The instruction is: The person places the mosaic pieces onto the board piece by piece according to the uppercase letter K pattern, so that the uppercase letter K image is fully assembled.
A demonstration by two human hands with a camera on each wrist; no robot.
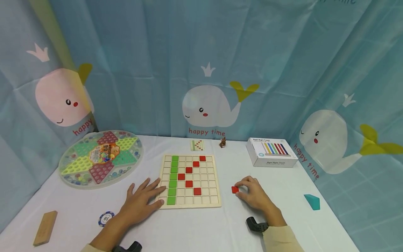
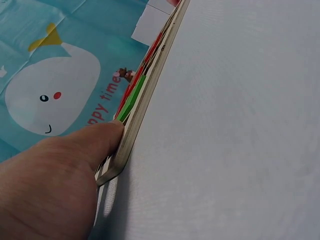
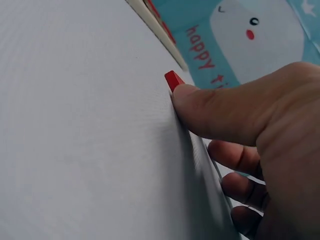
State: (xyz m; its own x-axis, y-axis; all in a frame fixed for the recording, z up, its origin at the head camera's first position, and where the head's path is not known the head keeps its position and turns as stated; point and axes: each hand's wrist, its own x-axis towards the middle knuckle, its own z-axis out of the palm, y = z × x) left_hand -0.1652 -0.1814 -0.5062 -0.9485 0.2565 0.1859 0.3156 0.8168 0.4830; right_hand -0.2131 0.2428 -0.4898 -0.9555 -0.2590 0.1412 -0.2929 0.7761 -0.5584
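Observation:
A wooden grid board (image 1: 211, 200) lies on the white table, with a column of green square tiles (image 1: 172, 175) and several red square tiles (image 1: 189, 170) in its cells. My left hand (image 1: 141, 203) rests with spread fingers on the board's left edge; in the left wrist view its thumb (image 2: 107, 137) presses the corner. To the right of the board, my right hand (image 1: 253, 192) pinches a red square tile (image 1: 235, 189) between thumb and fingers. The right wrist view shows that tile (image 3: 173, 80) at the thumb tip, close to the tabletop.
Behind the board lie a small pattern card (image 1: 197, 145) and a brown figurine (image 1: 222, 142). A white box (image 1: 272, 153) stands back right, a teal piece (image 1: 312, 202) at right. On the left are a Chinese checkers board (image 1: 100, 159), a poker chip (image 1: 106, 218) and a wooden block (image 1: 45, 228).

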